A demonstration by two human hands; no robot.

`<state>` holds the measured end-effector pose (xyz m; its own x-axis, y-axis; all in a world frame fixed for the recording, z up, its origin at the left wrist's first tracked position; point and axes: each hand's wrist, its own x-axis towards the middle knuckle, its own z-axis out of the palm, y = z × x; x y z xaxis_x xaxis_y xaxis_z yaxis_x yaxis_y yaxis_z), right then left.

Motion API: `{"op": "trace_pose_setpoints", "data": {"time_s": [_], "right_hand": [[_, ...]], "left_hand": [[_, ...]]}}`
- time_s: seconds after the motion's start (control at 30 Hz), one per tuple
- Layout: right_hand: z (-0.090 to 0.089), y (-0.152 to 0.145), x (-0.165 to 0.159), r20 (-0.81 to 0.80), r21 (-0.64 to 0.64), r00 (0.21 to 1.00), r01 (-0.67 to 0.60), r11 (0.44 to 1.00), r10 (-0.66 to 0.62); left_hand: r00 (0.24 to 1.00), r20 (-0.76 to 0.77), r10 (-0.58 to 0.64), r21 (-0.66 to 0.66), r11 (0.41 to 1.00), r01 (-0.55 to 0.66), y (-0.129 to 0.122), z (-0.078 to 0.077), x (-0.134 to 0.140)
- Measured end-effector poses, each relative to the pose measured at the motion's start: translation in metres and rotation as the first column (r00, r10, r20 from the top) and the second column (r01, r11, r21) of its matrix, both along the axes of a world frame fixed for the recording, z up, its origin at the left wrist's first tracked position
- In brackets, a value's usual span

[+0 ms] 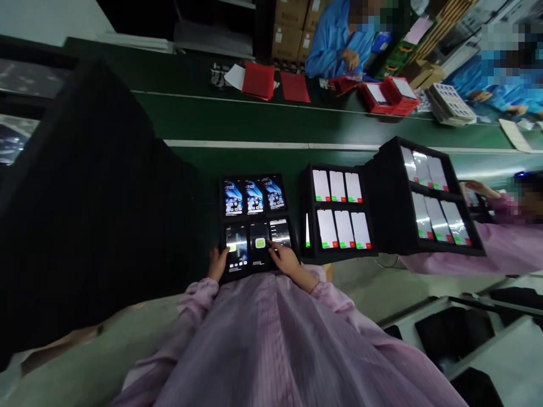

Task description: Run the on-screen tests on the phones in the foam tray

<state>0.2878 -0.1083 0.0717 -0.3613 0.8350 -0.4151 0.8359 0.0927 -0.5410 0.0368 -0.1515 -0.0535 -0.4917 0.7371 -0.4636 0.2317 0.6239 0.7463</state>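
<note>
Low in front of the body, both forearms angle inward over a black tray (254, 219) of six lit phones, set at the near edge of the green workbench (237, 120). The left hand (218, 263) sits at the tray's left side, its thumb reaching onto the lower left phone (237, 261); whether its fingers clasp the tray underneath I cannot tell. From the opposite side, the right hand (285, 258) slants across the lower right phone (279, 228), one digit stretched to the right edge of the lower middle phone (259, 259), its fingers closed around nothing visible.
</note>
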Motion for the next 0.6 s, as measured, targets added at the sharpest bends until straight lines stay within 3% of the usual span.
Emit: {"op": "trace_pose_setpoints", "data": {"time_s": [0.37, 0.6], "right_hand": [[-0.005, 0.018, -0.021, 0.023, -0.003, 0.998, -0.053, 0.999, 0.053], [-0.009, 0.025, -0.027, 0.040, 0.019, 0.999, -0.017, 1.000, 0.016]], "left_hand": [[0.998, 0.039, 0.049, -0.029, 0.998, -0.048, -0.002, 0.002, 0.006], [0.997, 0.041, 0.065, -0.055, 0.997, -0.062, 0.006, -0.002, -0.002]]}}
